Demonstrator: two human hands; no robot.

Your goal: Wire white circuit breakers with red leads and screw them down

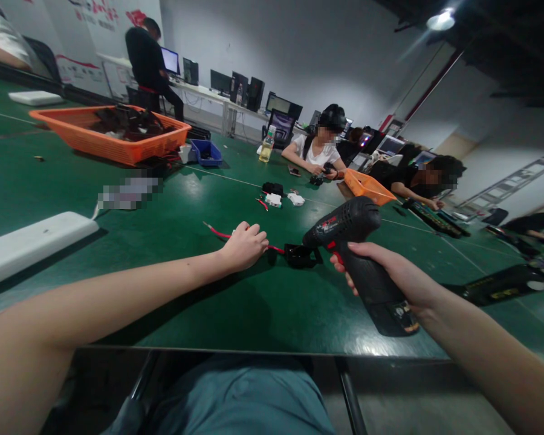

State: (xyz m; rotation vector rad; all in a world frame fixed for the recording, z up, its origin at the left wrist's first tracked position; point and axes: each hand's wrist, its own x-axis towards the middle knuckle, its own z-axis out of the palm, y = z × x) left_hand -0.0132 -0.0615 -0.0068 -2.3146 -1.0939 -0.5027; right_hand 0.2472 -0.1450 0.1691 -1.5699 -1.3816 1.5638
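My right hand (pixel 381 266) grips a black cordless drill (pixel 362 254) by its handle, a finger near the red trigger. The drill's nose points left and down at a small black plastic housing (pixel 297 255) on the table; whether the bit touches it I cannot tell. My left hand (pixel 245 246) is closed over a red wire (pixel 218 232). One bare, pale end sticks out to the left, and on the right the red length runs to the housing.
On the green table (pixel 199 302) are an orange basket (pixel 113 142) of black parts, a blue bin (pixel 207 153), a white power strip (pixel 36 244), small white parts (pixel 273 199) and a bottle (pixel 266 148). Another orange basket (pixel 367 186) stands by people opposite. Black long cases (pixel 503 284) lie right.
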